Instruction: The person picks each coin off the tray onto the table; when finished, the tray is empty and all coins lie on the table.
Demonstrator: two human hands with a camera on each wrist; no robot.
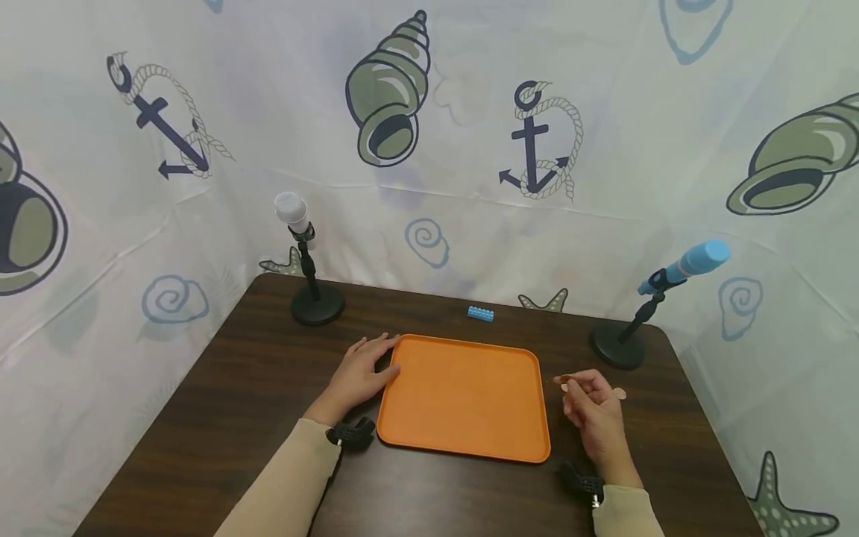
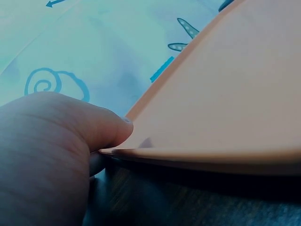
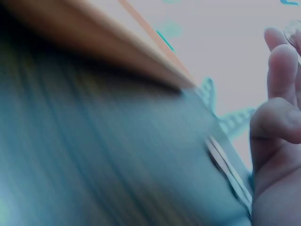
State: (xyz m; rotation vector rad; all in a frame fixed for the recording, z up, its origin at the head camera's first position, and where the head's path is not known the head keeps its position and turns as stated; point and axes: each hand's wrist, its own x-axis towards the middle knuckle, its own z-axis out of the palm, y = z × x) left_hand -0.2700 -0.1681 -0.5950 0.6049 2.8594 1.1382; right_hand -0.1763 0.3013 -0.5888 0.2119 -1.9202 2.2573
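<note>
An orange tray (image 1: pixel 466 395) lies on the dark table. At its left side my left hand (image 1: pixel 362 371) holds the edge, with the thumb (image 2: pixel 110 127) over the rim and a finger below it. Just right of the tray, my right hand (image 1: pixel 593 410) has its fingers bent. A silvery round coin (image 3: pixel 292 34) shows at its fingertips, partly cut off by the frame edge. A thin brownish flat piece (image 1: pixel 564 379) shows by the thumb and index fingertips. A pale round disc (image 1: pixel 620 393) shows at the hand's far side.
A blue toy brick (image 1: pixel 480 313) lies behind the tray. A stand with a white holder (image 1: pixel 315 302) is at the back left. Another stand with a blue holder (image 1: pixel 617 344) is at the back right. A printed curtain (image 1: pixel 470 224) hangs behind the table.
</note>
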